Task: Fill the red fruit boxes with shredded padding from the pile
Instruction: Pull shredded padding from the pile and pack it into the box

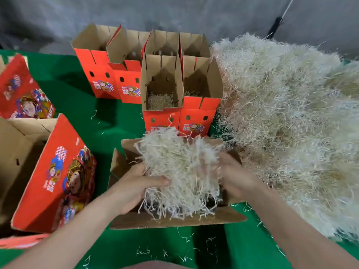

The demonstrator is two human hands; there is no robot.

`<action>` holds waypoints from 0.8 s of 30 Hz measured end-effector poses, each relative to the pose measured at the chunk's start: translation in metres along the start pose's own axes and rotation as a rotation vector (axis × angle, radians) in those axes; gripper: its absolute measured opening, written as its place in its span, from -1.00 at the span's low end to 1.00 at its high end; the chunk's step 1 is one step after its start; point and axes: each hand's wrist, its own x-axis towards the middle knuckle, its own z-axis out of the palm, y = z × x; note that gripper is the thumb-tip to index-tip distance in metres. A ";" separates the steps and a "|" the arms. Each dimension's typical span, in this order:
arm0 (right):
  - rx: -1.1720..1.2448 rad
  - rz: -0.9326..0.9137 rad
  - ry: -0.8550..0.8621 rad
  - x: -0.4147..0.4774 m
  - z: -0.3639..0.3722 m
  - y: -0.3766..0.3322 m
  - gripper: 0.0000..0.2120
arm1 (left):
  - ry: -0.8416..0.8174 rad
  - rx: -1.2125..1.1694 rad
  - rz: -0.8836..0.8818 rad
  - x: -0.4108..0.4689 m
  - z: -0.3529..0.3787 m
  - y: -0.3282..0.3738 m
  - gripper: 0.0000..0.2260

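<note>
Pile (281,123) is lying right, the near box (174,220) is gaping open, a clump of padding (178,167) is hanging over it. Left hand (134,183) is gripping it, right hand (235,177) is sinking in, fingers buried and blurred, so I cannot tell its grip. Filling step, I'd say; next, pressing it down.

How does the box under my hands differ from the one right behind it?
The near box has flaps spread outward; the box behind keeps flaps upright. Left hand and right hand hold a big padding clump over the near box; the box behind has a thin layer. Both are open cardboard.
</note>
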 end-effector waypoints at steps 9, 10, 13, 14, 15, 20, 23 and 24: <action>-0.071 0.058 0.483 0.002 -0.023 0.003 -0.71 | 0.056 -0.099 0.026 -0.006 -0.014 0.014 0.02; -0.044 0.050 0.516 -0.001 -0.027 0.002 -0.70 | 0.071 -0.123 0.045 -0.005 -0.018 0.014 0.07; 0.042 -0.044 0.258 -0.005 -0.015 -0.001 -0.80 | 0.078 -0.160 0.073 0.001 -0.011 0.008 0.04; -0.015 -0.089 0.092 -0.006 -0.004 -0.001 -0.72 | 0.083 -0.186 0.076 0.003 -0.004 0.008 0.02; -0.141 -0.120 -0.027 -0.004 0.009 0.001 -0.65 | 0.070 -0.211 0.077 0.004 0.005 0.009 0.04; -0.335 -0.159 0.186 0.004 0.013 0.005 -0.67 | 0.038 -0.025 0.101 -0.005 0.007 0.012 -0.21; -0.220 -0.051 0.355 -0.003 -0.019 0.002 -0.82 | 0.141 -0.013 0.086 -0.007 -0.015 0.009 0.11; -0.171 -0.011 0.417 -0.004 -0.026 0.002 -0.79 | 0.170 -0.019 0.063 -0.009 -0.019 0.008 0.15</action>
